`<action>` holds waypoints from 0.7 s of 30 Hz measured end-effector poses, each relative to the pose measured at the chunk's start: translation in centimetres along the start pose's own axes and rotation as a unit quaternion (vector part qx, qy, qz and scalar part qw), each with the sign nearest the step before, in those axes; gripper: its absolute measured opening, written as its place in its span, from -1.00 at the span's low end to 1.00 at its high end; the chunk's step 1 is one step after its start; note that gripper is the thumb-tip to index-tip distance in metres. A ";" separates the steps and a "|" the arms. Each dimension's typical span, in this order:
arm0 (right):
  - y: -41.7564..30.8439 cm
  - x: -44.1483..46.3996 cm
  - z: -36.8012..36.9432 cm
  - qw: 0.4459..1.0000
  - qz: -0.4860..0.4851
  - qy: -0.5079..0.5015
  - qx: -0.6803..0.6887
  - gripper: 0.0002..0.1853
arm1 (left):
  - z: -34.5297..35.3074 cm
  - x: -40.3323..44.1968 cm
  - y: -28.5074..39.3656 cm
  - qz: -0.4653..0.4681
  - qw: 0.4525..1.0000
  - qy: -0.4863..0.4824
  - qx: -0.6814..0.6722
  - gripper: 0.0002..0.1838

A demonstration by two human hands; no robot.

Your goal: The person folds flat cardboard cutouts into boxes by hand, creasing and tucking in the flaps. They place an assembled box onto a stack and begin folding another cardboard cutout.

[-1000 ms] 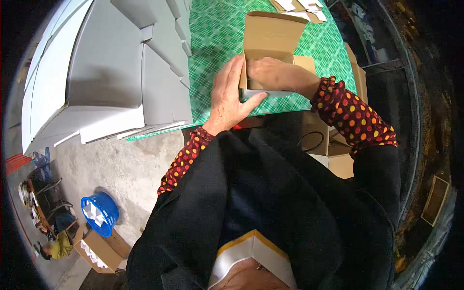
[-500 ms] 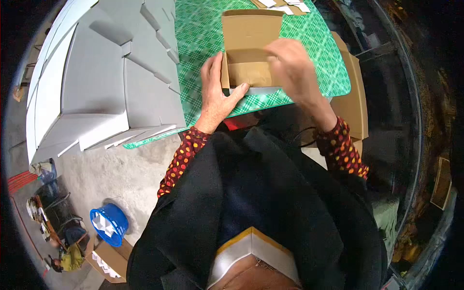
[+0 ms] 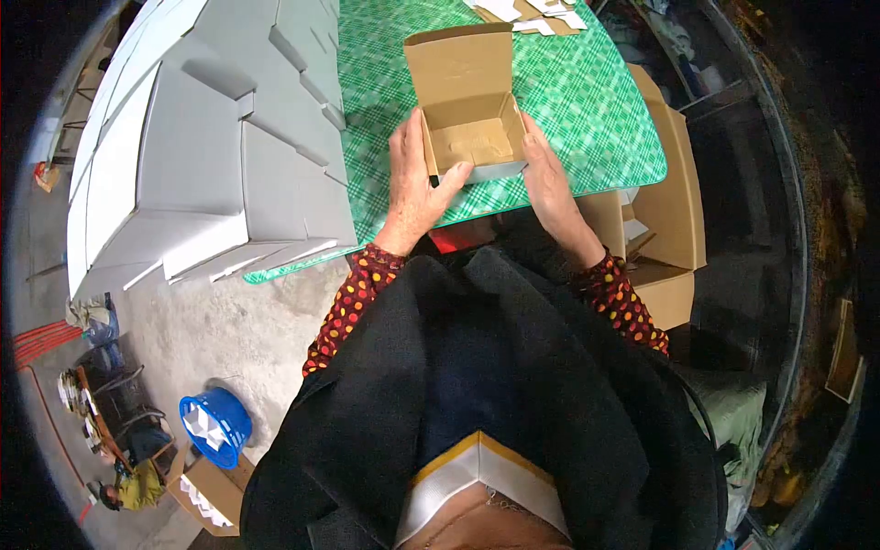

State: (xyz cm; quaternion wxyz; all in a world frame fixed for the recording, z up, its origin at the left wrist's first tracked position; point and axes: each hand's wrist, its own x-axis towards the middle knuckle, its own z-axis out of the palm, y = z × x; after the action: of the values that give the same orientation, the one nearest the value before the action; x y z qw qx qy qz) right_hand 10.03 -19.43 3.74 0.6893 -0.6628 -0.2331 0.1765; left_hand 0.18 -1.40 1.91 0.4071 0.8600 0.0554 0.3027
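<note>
A small cardboard box (image 3: 472, 142), brown inside and pale outside, sits near the front edge of the table with its lid standing up at the back. My left hand (image 3: 414, 183) grips its left side, the thumb over the front rim and the fingers along the side wall. On the opposite side my right hand (image 3: 547, 176) presses against the right wall, thumb near the front right corner. The box is held between both hands, and its interior shows only bare brown board.
Large stacked white-grey cartons (image 3: 183, 147) fill the table's left side. Flat card pieces (image 3: 541, 16) lie at the far edge of the green checked tablecloth (image 3: 587, 110). An open brown carton (image 3: 674, 202) stands at right. A blue tub (image 3: 220, 426) and a person (image 3: 133, 488) are lower left.
My right hand has come down from above the box's right side and now holds its right wall. The box has shifted slightly left; my left hand stays on it.
</note>
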 end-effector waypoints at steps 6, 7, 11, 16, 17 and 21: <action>-0.4 -0.1 -0.1 0.992 -0.018 0.026 0.120 -0.35 | -1.1 -0.3 -0.3 -0.050 0.995 0.016 -0.086 0.02; -1.1 -0.5 -0.1 0.992 -0.006 0.056 0.114 -0.33 | -1.3 -0.5 -0.2 -0.093 0.979 0.043 -0.176 0.02; -2.8 -0.9 -0.6 0.989 -0.005 0.110 0.095 -0.28 | -1.7 -1.7 -0.3 -0.185 0.901 0.097 -0.379 0.03; -2.8 -0.5 -0.4 0.990 -0.093 0.094 0.056 -0.28 | -2.1 -2.5 0.5 -0.194 0.863 0.077 -0.461 0.00; -2.4 -0.6 -0.2 0.989 -0.102 0.098 0.034 -0.30 | -2.1 -2.9 0.7 -0.193 0.864 0.079 -0.459 0.00; -2.1 -0.7 0.1 0.980 -0.154 0.099 -0.083 -0.36 | -1.3 -3.4 1.2 -0.189 0.902 0.050 -0.386 -0.08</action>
State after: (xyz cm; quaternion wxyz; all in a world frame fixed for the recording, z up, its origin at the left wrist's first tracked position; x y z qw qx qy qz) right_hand 9.25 -19.89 5.72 0.6705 -0.6880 -0.2770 -0.0185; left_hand -3.52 -2.47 1.80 0.7534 0.5926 0.1158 0.2605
